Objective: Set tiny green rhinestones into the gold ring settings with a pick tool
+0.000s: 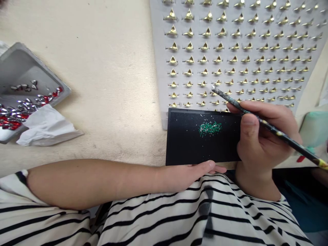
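Note:
My right hand [266,133] is closed around a dark, paint-specked stick [271,129] with a pale tip, which points up and left over the lower rows of gold ring-like pieces [189,59] on a light grey sheet [159,68]. Below those rows lies a black tray [200,148] with a small heap of green and clear tiny stones [210,128]. My left hand [197,172] holds the tray's near edge, its thumb on the edge and the other fingers partly hidden underneath.
On the left of the pale table [115,85], a grey bin [25,65] holds silver and red gems [28,106], with a crumpled white tissue [48,126] at its near side. A pale green object [314,128] is at the right edge.

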`<state>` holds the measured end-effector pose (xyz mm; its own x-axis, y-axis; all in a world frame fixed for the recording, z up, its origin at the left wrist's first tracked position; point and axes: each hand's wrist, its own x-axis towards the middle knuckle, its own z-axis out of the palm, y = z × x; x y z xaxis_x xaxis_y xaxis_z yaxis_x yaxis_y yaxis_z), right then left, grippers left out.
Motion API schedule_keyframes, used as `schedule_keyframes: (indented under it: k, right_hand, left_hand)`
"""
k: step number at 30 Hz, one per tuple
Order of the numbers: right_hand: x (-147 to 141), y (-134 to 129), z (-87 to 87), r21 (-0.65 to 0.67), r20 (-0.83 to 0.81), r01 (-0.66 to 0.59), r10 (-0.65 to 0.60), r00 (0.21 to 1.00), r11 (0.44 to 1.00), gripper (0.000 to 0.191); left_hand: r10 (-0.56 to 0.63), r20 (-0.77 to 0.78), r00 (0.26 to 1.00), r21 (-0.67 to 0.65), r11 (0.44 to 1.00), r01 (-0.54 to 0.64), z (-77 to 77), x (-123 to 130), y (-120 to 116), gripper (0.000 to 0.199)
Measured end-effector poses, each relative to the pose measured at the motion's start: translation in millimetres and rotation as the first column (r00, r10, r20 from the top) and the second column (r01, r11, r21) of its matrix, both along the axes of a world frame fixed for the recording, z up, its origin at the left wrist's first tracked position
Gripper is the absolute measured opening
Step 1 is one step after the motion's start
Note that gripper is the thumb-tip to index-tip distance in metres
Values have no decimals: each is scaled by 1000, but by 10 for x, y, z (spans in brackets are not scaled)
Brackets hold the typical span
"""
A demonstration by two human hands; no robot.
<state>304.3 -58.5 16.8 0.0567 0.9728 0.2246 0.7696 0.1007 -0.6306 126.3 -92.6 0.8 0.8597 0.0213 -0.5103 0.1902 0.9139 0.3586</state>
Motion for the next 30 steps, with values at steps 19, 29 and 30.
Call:
schedule_keyframes:
  k: [19, 29, 30]
  right_hand:
    - [11, 6, 0, 10, 48, -5, 5, 999, 1000, 28]
    - [-64, 11, -41, 87, -51, 47, -43, 998, 995, 24]
    - [-68, 13, -40, 93, -46, 51, -47, 998, 994, 23]
  left_hand:
    - [-15, -9, 1000, -4, 1000, 15, 0, 16, 1, 58]
    - [-23, 11, 1000, -4, 1000, 24, -3, 1, 2, 59]
    - [-25, 17, 1000, -13, 1000, 25, -10, 0, -4, 60]
